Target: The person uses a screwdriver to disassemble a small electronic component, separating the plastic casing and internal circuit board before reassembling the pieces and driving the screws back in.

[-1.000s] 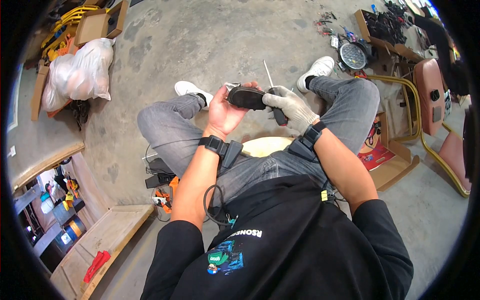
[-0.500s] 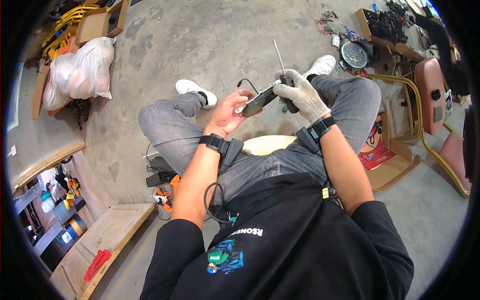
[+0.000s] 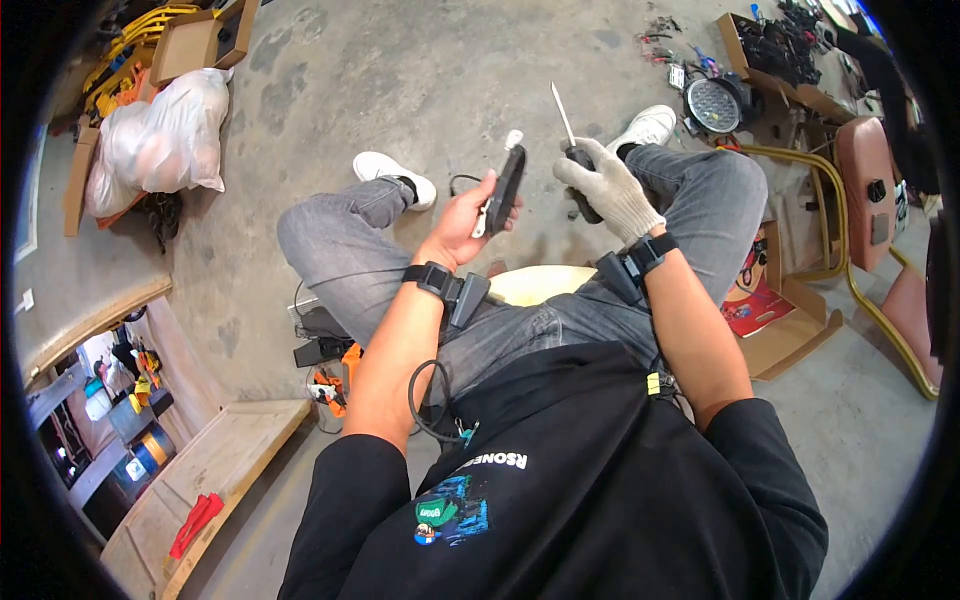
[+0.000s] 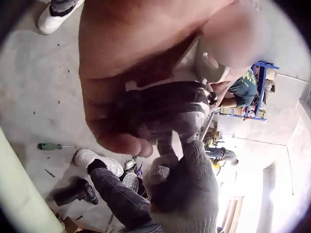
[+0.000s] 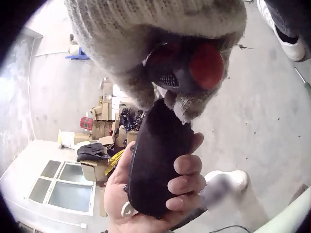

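Note:
My bare left hand (image 3: 462, 222) grips a flat black oval housing (image 3: 511, 185) turned edge-on, its fingers wrapped round the lower part. A white piece with a hole lies along the housing's thumb side, and a short black cable (image 3: 463, 179) loops out beside it. The right hand (image 3: 615, 192), in a knitted grey-white glove, holds a screwdriver (image 3: 562, 112) by its dark handle, shaft pointing up and away. In the right wrist view, the handle's red and black butt (image 5: 206, 65) shows below the glove. A gap separates housing and glove in the head view.
On the floor lie a green-handled screwdriver (image 4: 48, 146) and a dark power drill (image 4: 75, 192). A round lamp (image 3: 713, 106) and a box of black parts (image 3: 785, 62) are at upper right. A pink chair (image 3: 865, 195) stands right; a stuffed plastic bag (image 3: 165, 135) sits left.
The left hand has turned the housing from lying face-up to standing edge-on and drawn it away from the glove. The right hand has shifted right with the screwdriver.

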